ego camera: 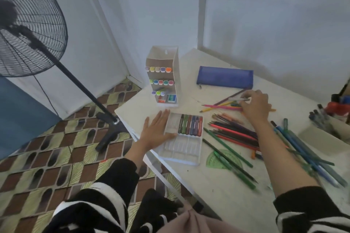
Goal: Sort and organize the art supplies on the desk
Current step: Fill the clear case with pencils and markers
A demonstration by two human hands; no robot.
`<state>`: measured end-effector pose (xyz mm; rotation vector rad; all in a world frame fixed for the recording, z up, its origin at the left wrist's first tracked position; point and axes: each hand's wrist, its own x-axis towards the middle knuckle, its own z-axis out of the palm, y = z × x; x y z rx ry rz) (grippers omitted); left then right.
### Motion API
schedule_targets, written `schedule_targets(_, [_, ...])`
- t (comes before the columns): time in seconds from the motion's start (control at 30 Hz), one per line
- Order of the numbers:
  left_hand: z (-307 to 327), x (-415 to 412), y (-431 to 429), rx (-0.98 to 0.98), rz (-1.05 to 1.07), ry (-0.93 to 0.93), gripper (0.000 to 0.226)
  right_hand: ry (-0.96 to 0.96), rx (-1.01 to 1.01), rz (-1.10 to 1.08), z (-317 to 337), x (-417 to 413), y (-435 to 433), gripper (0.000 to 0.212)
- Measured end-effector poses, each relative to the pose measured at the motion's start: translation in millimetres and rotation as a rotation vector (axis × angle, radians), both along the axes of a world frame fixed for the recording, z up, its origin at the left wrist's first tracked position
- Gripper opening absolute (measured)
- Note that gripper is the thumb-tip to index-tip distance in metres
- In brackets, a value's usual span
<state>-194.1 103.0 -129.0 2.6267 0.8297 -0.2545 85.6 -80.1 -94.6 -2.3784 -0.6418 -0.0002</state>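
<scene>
A clear plastic crayon tray [180, 148] lies near the desk's left edge, with several crayons [190, 125] in its far row. My left hand [157, 130] rests flat against the tray's left side, thumb on its rim. My right hand [254, 104] reaches over loose coloured pencils [234, 132] and pinches a pale pen [237, 99] at the far end of the pile. More pencils [221, 107] lie under that hand.
A white tiered holder [163, 79] with markers stands at the desk's far left. A blue pencil case [225, 77] lies behind the pencils. A green protractor [214, 161], blue and green pens [310, 157], a white box [322, 134] and a standing fan [28, 24] are around.
</scene>
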Motion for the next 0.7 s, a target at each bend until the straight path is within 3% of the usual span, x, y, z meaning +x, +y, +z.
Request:
schedule_targets(0.1, [1.8, -0.8, -1.0, 0.004, -0.012, -0.002, 0.089, -0.018, 0.145, 0.083, 4.1, -19.2, 8.7, 0.012])
schedule_targets(0.2, [5.1, -0.7, -0.9, -0.005, -0.017, 0.013, 0.088, 0.178, 0.259, 0.407, 6.5, -47.8, 27.0, 0.018])
schedule_targets(0.4, [4.3, 0.0, -0.7, -0.001, -0.025, 0.014, 0.093, 0.291, -0.022, 0.856, 14.4, -102.6, 71.4, 0.01])
schedule_targets(0.53, [4.5, -0.9, -0.5, -0.002, -0.024, 0.009, 0.095, 0.196, -0.223, 0.897, 8.7, -110.7, 89.6, 0.01])
schedule_targets(0.7, [4.3, -0.9, -1.0, 0.001, -0.021, 0.006, 0.095, 0.186, -0.153, 0.78, 6.5, -114.4, 92.6, 0.037])
